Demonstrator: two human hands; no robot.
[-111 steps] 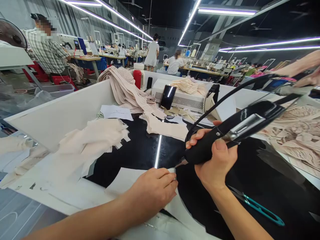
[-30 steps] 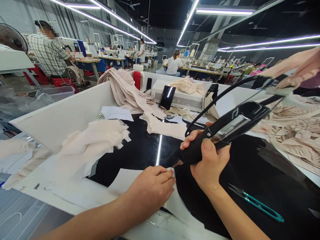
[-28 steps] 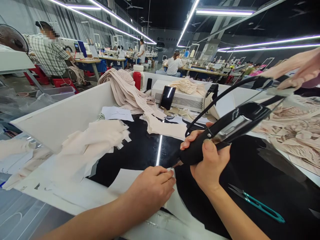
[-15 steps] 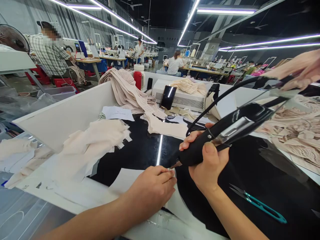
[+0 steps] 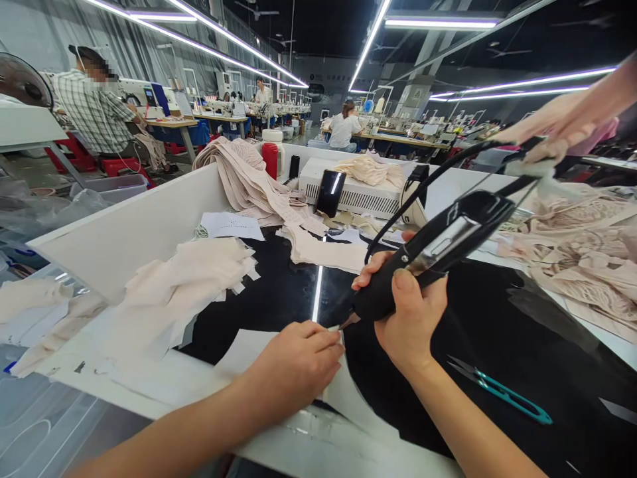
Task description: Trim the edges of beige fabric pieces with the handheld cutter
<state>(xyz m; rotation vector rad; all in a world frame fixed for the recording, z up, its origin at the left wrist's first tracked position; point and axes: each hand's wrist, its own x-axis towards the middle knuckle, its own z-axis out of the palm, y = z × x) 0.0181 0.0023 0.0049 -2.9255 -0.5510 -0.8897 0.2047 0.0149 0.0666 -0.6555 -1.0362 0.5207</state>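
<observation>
My right hand [image 5: 413,312] grips a black corded hand tool [image 5: 378,292] with a metal plate on its side, tilted with its metal tip down to the left. My left hand [image 5: 303,362] rests on the table's front part with fingers pressed together. They pinch the edge of a white sheet [image 5: 243,348], right at the tool's tip. Whether the tip touches the sheet is hidden by the fingers. Another person's hand [image 5: 552,136] reaches in from the upper right, near the tool's rear end and cord, with something pale and translucent by its fingers.
Teal thread snips [image 5: 512,398] lie on the black tabletop [image 5: 468,332] at right. Pale fabric pieces [image 5: 184,275] are stacked at left. Beige strips [image 5: 243,179] hang over the back wall, beside a phone [image 5: 330,192] and a white vented box [image 5: 368,192]. More beige fabric [image 5: 587,265] lies far right.
The view has shifted slightly, and both hands sit a little further left. The other person's hand has moved left with the tool's rear end. My grip is unchanged.
</observation>
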